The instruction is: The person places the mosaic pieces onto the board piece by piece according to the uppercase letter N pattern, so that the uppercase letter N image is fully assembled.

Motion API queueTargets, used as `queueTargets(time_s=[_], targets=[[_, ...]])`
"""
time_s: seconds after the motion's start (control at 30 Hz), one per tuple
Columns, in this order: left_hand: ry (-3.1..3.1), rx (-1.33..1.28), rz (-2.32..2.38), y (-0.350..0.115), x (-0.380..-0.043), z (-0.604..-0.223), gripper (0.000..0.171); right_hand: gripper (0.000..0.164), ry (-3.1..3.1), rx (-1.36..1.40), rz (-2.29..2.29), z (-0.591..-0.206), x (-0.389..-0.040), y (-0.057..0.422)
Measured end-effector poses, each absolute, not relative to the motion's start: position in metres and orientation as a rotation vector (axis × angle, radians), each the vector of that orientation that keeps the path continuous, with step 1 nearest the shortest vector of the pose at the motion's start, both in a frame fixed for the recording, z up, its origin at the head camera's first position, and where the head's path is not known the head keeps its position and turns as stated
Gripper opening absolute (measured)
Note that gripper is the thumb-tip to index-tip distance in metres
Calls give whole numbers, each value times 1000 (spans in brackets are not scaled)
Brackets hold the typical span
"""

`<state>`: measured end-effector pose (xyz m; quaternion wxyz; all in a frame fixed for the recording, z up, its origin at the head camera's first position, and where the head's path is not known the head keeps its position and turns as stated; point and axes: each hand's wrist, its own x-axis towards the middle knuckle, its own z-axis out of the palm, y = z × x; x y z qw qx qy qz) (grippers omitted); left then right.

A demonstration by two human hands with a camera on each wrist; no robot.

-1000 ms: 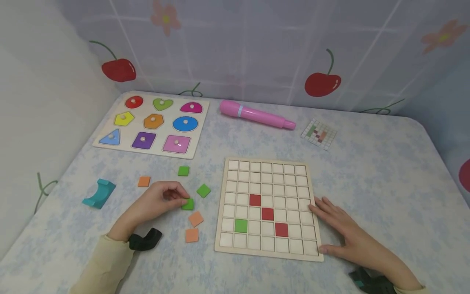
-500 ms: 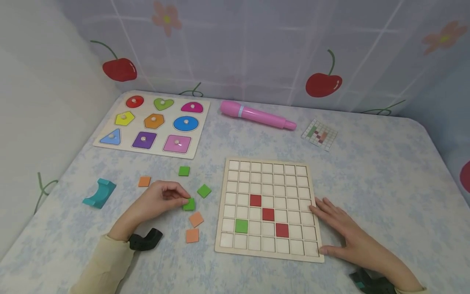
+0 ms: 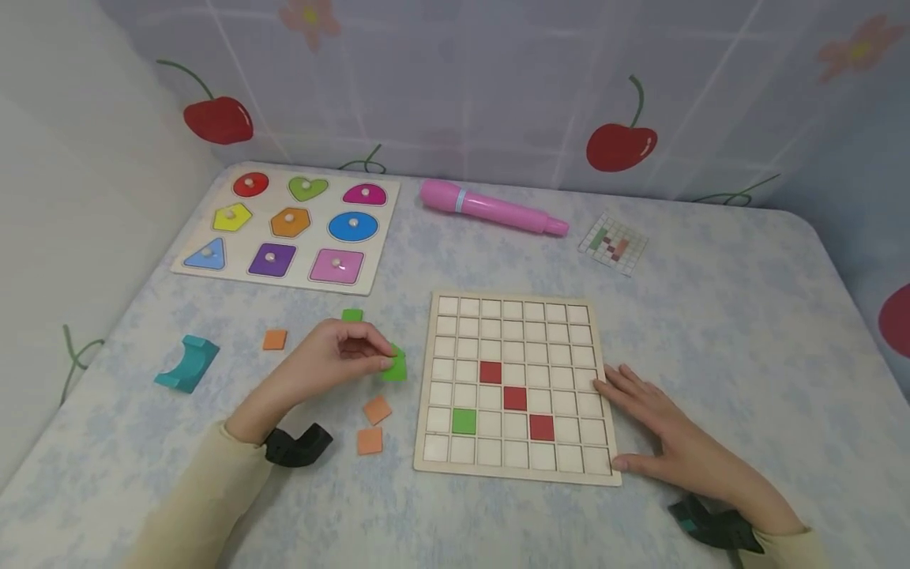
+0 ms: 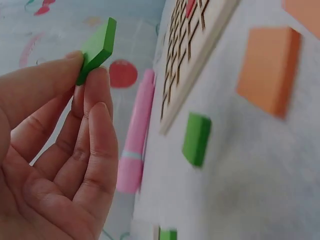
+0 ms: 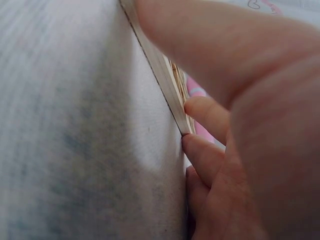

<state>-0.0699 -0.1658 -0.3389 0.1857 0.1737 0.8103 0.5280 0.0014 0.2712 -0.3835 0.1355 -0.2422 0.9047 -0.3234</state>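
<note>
My left hand [image 3: 330, 359] pinches a green square tile [image 4: 100, 47] between thumb and fingers, raised off the table left of the wooden grid board [image 3: 421, 454]. In the left wrist view, another green tile [image 4: 196, 140] lies on the table below the hand. Three red tiles form a diagonal on the board, among them a red tile [image 3: 515, 398]; a single green tile [image 3: 464, 421] sits in its lower left part. My right hand [image 3: 671, 435] rests beside the board's right edge, thumb and fingertips touching the rim, as the right wrist view also shows.
Loose orange tiles [image 3: 370, 441] lie left of the board, and a further green tile [image 3: 351, 315] lies behind my left hand. A teal curved block [image 3: 189, 364] is far left. Toward the back are a knobbed shape puzzle [image 3: 245, 273], a pink pen-shaped toy [image 3: 498, 209] and a pattern card [image 3: 614, 243].
My left hand has lifted the green tile off the table and carried it right and farther back. My right hand stays at the board's edge. The head view has shifted slightly.
</note>
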Motion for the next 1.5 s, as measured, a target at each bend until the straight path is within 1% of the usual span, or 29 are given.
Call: queueTargets(time_s=[0.17,0.3,0.47,0.73,0.97,1.27,1.4,1.5], targets=[[2208,593,1473,-137,-79,-336,10,87,2624,-687,-925,-385,2,271],[2185,687,1407,-114,-83,-341,8,87,2622,-687,-930,-385,0,271],[2208,716,1319,-99,-83,-352,7,85,2610,-718,-946,-384,-2,268],[2323,777,1191,-92,-80,-361,6,84,2621,-752,-958,-382,-2,268],[2351,822,1135,-90,-76,-358,5,86,2609,-722,-934,-384,-3,270],[2415,831,1122,-88,-71,-358,5,85,2631,-747,-930,-383,-3,270],[2436,862,1137,-89,-73,-356,6,85,2626,-705,-930,-382,-1,270],[2426,835,1228,-99,-76,-349,8,85,2613,-668,-935,-383,1,270]])
